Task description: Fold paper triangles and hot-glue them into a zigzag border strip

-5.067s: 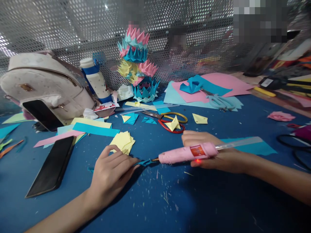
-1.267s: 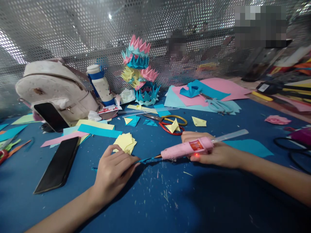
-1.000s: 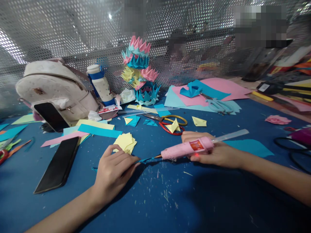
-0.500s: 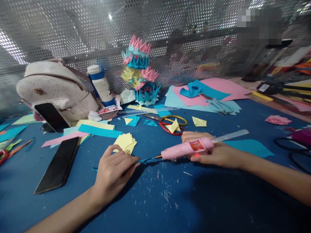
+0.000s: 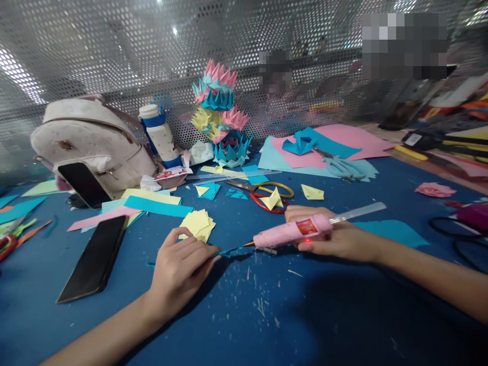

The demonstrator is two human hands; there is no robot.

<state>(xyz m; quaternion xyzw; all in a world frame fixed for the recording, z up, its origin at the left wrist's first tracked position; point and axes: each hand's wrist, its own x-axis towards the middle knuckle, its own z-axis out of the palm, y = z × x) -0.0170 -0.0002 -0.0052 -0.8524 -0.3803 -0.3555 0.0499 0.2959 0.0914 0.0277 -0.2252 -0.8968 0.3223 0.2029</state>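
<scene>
My left hand [image 5: 185, 264] pinches a thin blue paper piece [image 5: 232, 251] between its fingertips, low over the table. Gripped in my right hand [image 5: 335, 239] is a pink glue gun [image 5: 292, 232], its red light glowing and a clear glue stick [image 5: 359, 212] jutting from its rear. The gun's metal tip is at the right end of the blue piece; whether they touch I cannot tell. A stack of yellow paper squares [image 5: 198, 225] lies just behind my left hand. Behind the gun, a folded yellow piece [image 5: 273, 199] rests on red-and-yellow-handled scissors [image 5: 286, 189].
Two phones [image 5: 95, 259] [image 5: 84, 185], a white backpack [image 5: 87, 132] and a bottle [image 5: 162, 137] are on the left. A layered paper-flower tower [image 5: 219, 117] stands at the back. Pink and blue sheets [image 5: 366, 140] with light-blue scissors [image 5: 345, 168] lie at the back right.
The camera view has shifted very slightly. Both hands keep nearly the same place and hold, with the glue gun's rear end a touch further left.
</scene>
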